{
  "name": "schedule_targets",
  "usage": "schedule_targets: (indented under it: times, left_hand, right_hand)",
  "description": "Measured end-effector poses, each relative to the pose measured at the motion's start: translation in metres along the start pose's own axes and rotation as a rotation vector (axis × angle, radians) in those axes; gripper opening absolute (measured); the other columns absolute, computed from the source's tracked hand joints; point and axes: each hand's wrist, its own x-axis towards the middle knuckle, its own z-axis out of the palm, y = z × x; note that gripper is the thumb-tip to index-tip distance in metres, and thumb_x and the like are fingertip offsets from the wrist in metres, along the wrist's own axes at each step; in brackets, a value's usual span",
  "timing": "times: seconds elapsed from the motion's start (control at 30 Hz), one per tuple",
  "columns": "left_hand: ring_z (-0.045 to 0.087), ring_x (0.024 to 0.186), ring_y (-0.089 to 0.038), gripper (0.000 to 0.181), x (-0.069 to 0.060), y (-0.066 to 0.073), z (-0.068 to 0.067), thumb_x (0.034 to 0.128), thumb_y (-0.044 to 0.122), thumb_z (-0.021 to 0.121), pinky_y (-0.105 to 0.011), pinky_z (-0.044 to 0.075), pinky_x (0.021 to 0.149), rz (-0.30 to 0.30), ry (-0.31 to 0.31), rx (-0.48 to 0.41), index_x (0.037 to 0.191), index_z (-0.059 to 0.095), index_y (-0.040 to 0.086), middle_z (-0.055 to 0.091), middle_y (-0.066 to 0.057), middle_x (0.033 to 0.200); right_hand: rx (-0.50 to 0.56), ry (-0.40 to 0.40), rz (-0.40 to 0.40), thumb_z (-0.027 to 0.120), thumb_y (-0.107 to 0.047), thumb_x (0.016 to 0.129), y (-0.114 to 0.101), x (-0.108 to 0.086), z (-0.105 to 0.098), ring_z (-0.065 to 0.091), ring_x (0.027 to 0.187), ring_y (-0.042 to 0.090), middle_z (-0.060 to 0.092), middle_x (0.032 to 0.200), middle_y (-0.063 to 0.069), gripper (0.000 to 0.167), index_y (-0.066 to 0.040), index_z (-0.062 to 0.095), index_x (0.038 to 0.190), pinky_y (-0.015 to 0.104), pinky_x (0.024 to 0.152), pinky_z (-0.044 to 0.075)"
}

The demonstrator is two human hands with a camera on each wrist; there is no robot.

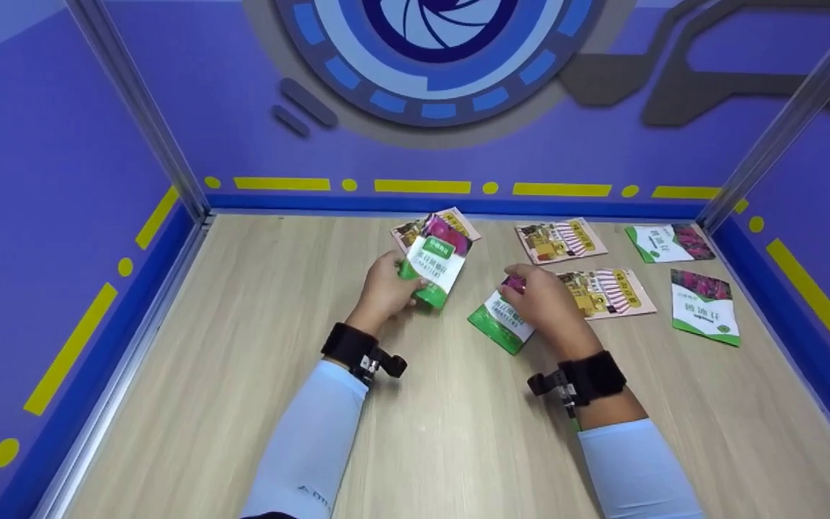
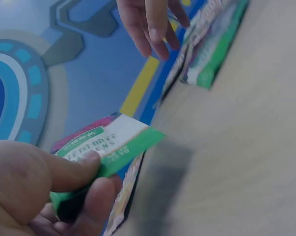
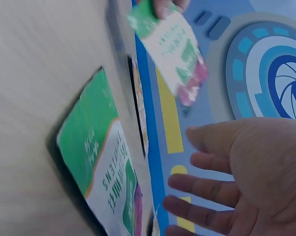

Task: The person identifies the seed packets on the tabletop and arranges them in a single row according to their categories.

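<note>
The left hand (image 1: 388,287) pinches a green and white packet with pink flowers (image 1: 440,261) between thumb and fingers, held up off the table. In the left wrist view the thumb lies across the face of that packet (image 2: 116,142). The right hand (image 1: 546,299) is over a second green and white packet (image 1: 503,321) lying on the table. From the right wrist view, the right hand (image 3: 251,172) has its fingers extended and apart, holding nothing, beside that packet (image 3: 98,152).
Behind the held packet lies a pink and yellow packet (image 1: 406,234). Two similar ones (image 1: 563,240) (image 1: 620,292) lie right of centre. Two white and green packets (image 1: 656,244) (image 1: 704,308) lie at the far right. Purple walls (image 1: 415,162) enclose the table (image 1: 444,432).
</note>
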Motion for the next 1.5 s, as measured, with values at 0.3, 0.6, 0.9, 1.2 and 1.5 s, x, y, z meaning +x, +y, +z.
schedule_targets:
  times: [0.3, 0.6, 0.9, 1.2, 1.5]
  left_hand:
    - [0.074, 0.073, -0.032, 0.031, -0.017, 0.026, -0.004, 0.0833, 0.014, 0.083, -0.037, 0.061, 0.060, 0.132, 0.054, -0.352, 0.099, 0.058, 0.005, 0.070, -0.011, 0.090]
    - [0.074, 0.075, -0.033, 0.033, -0.033, 0.050, -0.007, 0.0819, 0.014, 0.084, -0.039, 0.062, 0.065, 0.116, -0.004, -0.506, 0.103, 0.062, 0.003, 0.072, -0.014, 0.092]
    - [0.074, 0.075, -0.033, 0.034, -0.044, 0.057, -0.006, 0.0809, 0.012, 0.085, -0.040, 0.062, 0.065, 0.128, 0.013, -0.543, 0.102, 0.061, 0.001, 0.073, -0.014, 0.091]
    - [0.075, 0.076, -0.032, 0.027, -0.047, 0.058, -0.008, 0.0884, 0.026, 0.079, -0.040, 0.061, 0.063, 0.137, -0.068, -0.501, 0.105, 0.069, 0.007, 0.074, -0.012, 0.091]
    - [0.075, 0.078, -0.028, 0.026, -0.049, 0.062, -0.027, 0.0921, 0.026, 0.075, -0.037, 0.061, 0.065, 0.163, -0.059, -0.377, 0.116, 0.073, 0.015, 0.075, -0.004, 0.094]
  right_hand:
    - [0.262, -0.005, -0.122, 0.067, -0.035, 0.097, -0.036, -0.011, 0.005, 0.061, 0.118, 0.024, 0.064, 0.130, 0.003, 0.049, -0.013, 0.057, 0.140, 0.046, 0.099, 0.051]
    - [0.612, -0.063, -0.140, 0.062, -0.024, 0.101, -0.085, -0.023, -0.015, 0.065, 0.109, 0.029, 0.065, 0.125, 0.018, 0.046, 0.002, 0.056, 0.138, 0.046, 0.085, 0.058]
    - [0.748, 0.061, -0.136, 0.064, -0.018, 0.100, -0.088, -0.013, -0.011, 0.069, 0.093, 0.027, 0.071, 0.107, 0.017, 0.032, 0.004, 0.067, 0.122, 0.039, 0.080, 0.060]
    - [0.702, 0.139, -0.133, 0.070, -0.025, 0.096, -0.071, -0.006, -0.010, 0.069, 0.076, 0.029, 0.072, 0.091, 0.017, 0.026, -0.001, 0.073, 0.106, 0.037, 0.067, 0.061]
    - [0.650, 0.138, -0.144, 0.073, -0.032, 0.094, -0.065, -0.006, -0.021, 0.065, 0.063, 0.023, 0.070, 0.084, 0.013, 0.028, -0.005, 0.073, 0.100, 0.031, 0.056, 0.057]
